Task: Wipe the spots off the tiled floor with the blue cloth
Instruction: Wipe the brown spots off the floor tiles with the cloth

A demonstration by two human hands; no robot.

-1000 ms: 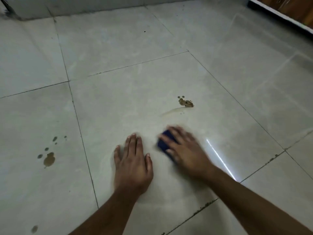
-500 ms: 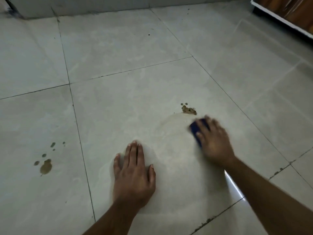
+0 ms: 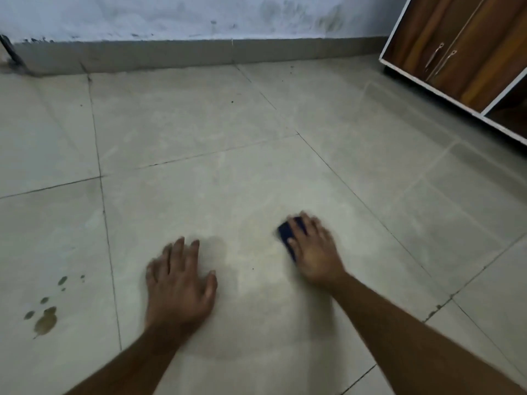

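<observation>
My right hand (image 3: 313, 249) lies flat over the folded blue cloth (image 3: 285, 233) and presses it onto the pale tiled floor (image 3: 256, 172). Only the cloth's left edge shows beside my thumb. My left hand (image 3: 179, 283) rests palm down on the same tile, fingers spread, a hand's width to the left of the cloth. A cluster of brown spots (image 3: 45, 320) sits on the neighbouring tile at the far left. A faint damp smear surrounds the area between my hands. No brown spot shows near the cloth.
A wooden cabinet (image 3: 467, 49) with white trim and metal handles stands at the upper right. The stained wall and grey skirting (image 3: 171, 52) run along the back. Dark grout lines cross the floor; grit lies in the joint at the lower right (image 3: 436, 309).
My right hand swept the cloth from near my left hand out to the brown spot, which no longer shows. The view has tilted up, revealing the wall and cabinet.
</observation>
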